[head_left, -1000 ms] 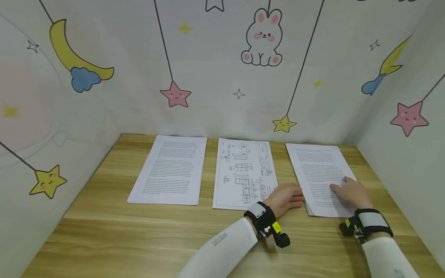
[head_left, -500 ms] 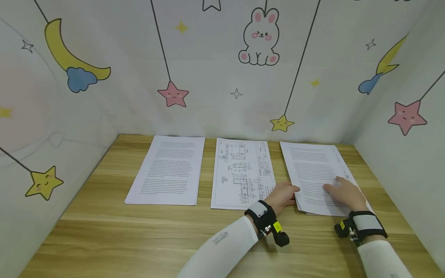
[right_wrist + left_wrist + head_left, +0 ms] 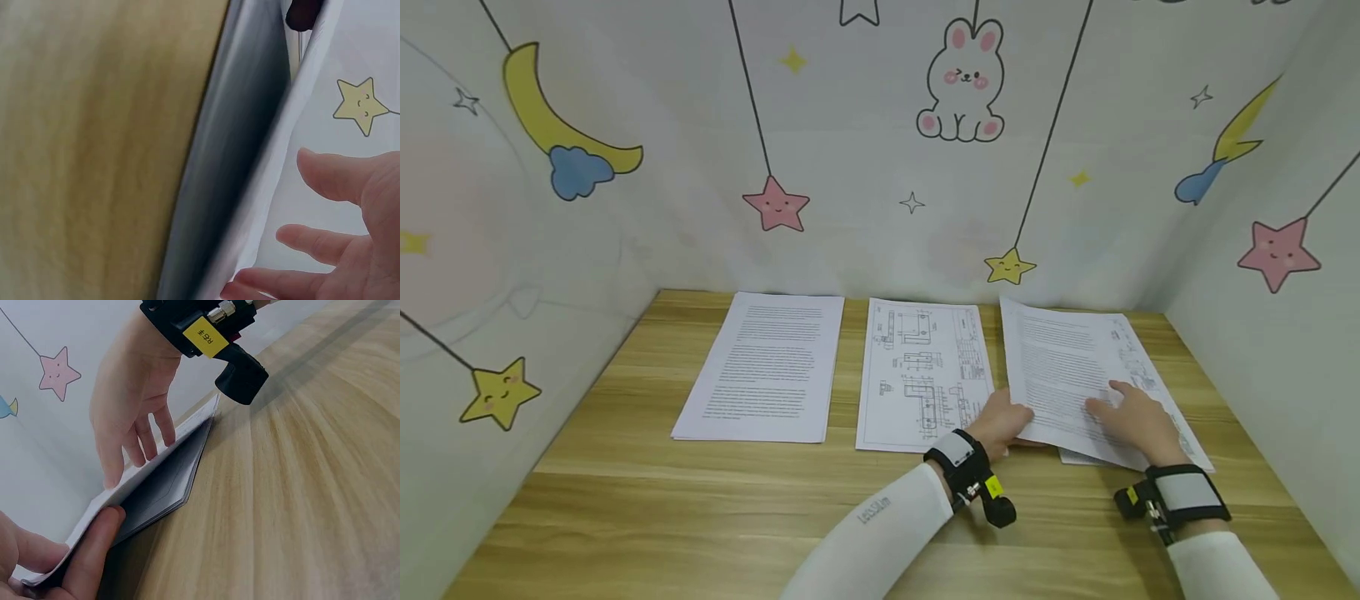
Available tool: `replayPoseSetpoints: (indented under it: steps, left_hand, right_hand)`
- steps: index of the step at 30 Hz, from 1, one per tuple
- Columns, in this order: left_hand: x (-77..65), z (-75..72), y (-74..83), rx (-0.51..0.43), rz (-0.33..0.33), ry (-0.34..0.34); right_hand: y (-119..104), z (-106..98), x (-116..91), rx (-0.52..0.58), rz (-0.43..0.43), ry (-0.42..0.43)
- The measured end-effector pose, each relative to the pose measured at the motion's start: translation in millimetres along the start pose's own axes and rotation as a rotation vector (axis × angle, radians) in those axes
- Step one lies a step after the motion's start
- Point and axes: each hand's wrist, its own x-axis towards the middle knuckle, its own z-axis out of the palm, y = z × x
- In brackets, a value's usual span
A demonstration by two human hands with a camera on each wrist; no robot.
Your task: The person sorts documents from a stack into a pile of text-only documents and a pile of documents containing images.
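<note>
1. Left hand [image 3: 1002, 419], in the head view, pinches the left edge of a printed sheet [image 3: 1056, 367] between thumb and fingers; the right hand [image 3: 1138, 423] lies over it, fingers extended, gripping nothing. That sheet is at the right of the table [image 3: 700, 517], its left side lifted above a drawing [image 3: 1138, 358]. Another drawing, the middle page [image 3: 917, 375], lies to its left, with a text stack [image 3: 760, 367] farther left. The left sleeve [image 3: 880, 525] reads "LetsSlim"; the page print is too small to read.
2. Half a second ago, also in the head view, the sheet lay lower; now its left side stands higher and more of the drawing shows along its right.
3. In the left wrist view, the right fingertips touch the sheet's upper face. A yellow label [image 3: 206, 337] on the right wrist camera [image 3: 240, 381] bears an R and small upside-down characters.
4. In the right wrist view, the right fingers are spread beside the raised sheet, near a yellow star [image 3: 361, 106] on the wall [image 3: 350, 37].
</note>
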Motion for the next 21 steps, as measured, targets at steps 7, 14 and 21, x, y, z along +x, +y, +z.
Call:
replayPoseSetpoints:
  steps: [7,14,21]
  left_hand:
    - [-1.7,-21.5,3.9,-0.003,-0.027,-0.009]
    - [-11.0,-55.2,16.9,-0.024,-0.016,-0.008]
    - [-24.6,-95.8,27.9,-0.018,0.016,-0.006]
  right_hand:
    - [-4.5,-3.4,2.1,0.138,0.035,-0.02]
    - [-26.6,-2.5,0.5,0.338,0.046,0.024]
    - [-54.2,5.3,-10.1,0.606,-0.007,0.033]
